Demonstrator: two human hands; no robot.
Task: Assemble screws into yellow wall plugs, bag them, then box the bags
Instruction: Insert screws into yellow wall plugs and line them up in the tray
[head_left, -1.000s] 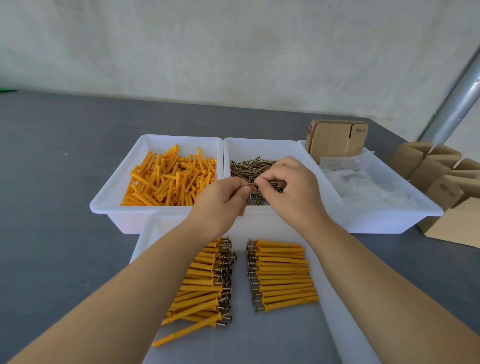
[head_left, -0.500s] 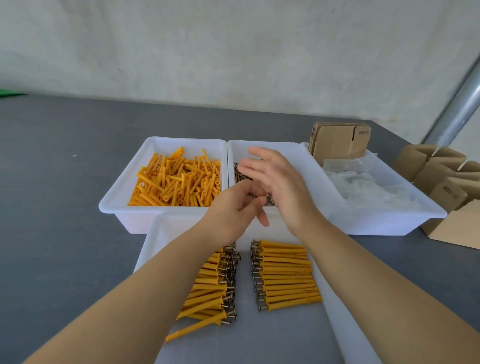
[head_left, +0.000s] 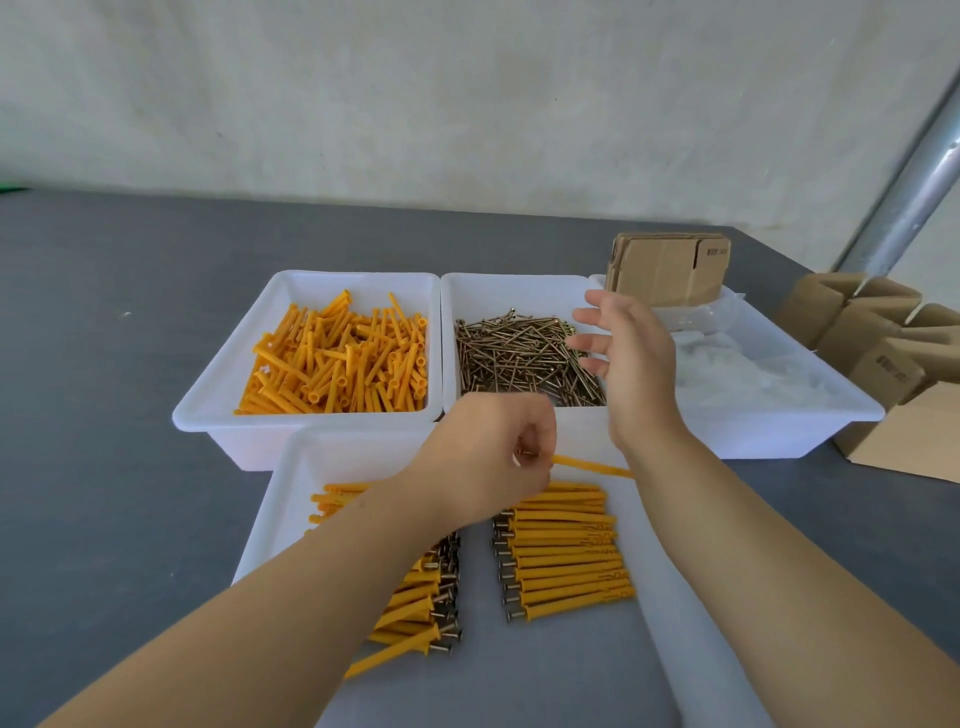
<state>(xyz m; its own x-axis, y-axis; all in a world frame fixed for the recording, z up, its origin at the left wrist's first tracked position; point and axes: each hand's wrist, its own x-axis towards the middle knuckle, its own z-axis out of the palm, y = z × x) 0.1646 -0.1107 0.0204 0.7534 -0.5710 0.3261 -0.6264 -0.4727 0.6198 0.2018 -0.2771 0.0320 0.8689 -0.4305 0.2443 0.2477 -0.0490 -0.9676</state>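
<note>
left hand (head_left: 491, 457) pinches yellow plastic wall plug with screw (head_left: 589, 466) above right row for laying down; right hand (head_left: 626, 364) released, fingers spread, near far tray of brass screws (head_left: 524, 358).

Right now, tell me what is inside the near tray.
The near tray holds two rows of plugs with screws. The left forearm covers part of the left row, so its count is hidden.

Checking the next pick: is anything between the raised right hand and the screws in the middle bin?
Nothing visible. The right hand hovers open over the bin's right edge, the screws lie uncovered, and the left hand is nearer, over the tray.
</note>
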